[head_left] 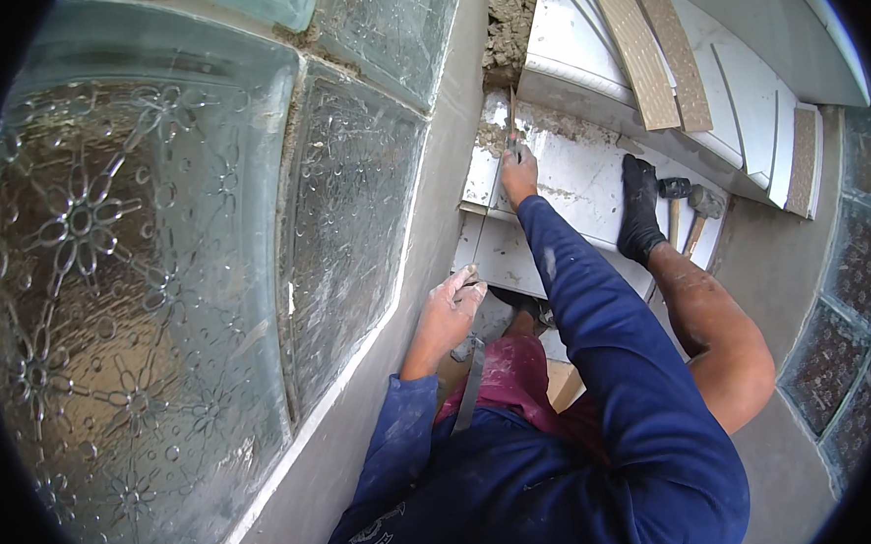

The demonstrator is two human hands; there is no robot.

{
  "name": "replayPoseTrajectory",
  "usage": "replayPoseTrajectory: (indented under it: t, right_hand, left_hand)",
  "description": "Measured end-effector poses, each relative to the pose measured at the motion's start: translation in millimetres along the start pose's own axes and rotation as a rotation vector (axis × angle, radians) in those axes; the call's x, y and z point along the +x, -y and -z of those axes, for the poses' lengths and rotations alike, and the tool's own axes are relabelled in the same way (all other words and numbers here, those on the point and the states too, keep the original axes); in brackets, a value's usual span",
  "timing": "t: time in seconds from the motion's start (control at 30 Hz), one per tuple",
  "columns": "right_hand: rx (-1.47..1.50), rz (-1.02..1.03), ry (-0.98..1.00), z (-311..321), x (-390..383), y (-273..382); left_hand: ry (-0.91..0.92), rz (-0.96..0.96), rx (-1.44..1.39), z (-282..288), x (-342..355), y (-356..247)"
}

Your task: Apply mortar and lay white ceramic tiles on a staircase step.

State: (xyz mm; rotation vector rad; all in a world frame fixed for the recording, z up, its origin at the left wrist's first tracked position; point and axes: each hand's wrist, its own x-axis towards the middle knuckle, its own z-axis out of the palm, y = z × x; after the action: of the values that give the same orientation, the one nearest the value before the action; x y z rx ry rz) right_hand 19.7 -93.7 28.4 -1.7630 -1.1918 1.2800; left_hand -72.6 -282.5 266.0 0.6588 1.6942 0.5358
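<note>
My right hand (520,174) reaches forward along the wall and is closed around a thin-bladed tool, which looks like a trowel (513,118) seen edge-on. Its tip points at the wall-side end of a white step (579,184), where grey mortar is smeared. Lower and nearer me, my left hand (448,316) hangs close to the wall, fingers curled together and coated in pale dust. What sits between those fingertips, if anything, cannot be made out. A thin dark line runs down from the step toward them; whether it is a string or a tile joint is unclear.
Two hammers (675,188) (705,202) rest on the step beside my right foot. Beige textured strips (631,50) lie on white tiles on the step above. Rough mortar (513,17) fills its wall-side end. Glass blocks (353,207) line the left wall.
</note>
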Motion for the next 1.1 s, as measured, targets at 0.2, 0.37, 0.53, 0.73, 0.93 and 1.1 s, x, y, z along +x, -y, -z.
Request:
replayPoseTrajectory:
  t: [0.2,0.37,0.53,0.73,0.93,1.1]
  right_hand:
    - [0.047,-0.057,-0.052,-3,2,5]
    - [-0.263,0.229,0.063,32,-23,25]
    - [-0.333,0.254,0.025,44,-3,20]
    - [-0.129,-0.014,0.015,7,2,10]
    - [-0.017,-0.041,-0.015,15,17,-12]
    - [-0.506,0.161,0.293,65,-5,21]
  left_hand:
    - [0.030,0.010,-0.002,-3,0,-5]
    - [0.006,0.023,-0.023,4,-3,-5]
    - [0.007,0.007,0.031,3,0,-5]
    - [-0.073,-0.074,0.012,1,2,15]
    - [0.008,-0.002,-0.005,-5,3,3]
    - [-0.053,-0.071,0.004,0,3,19]
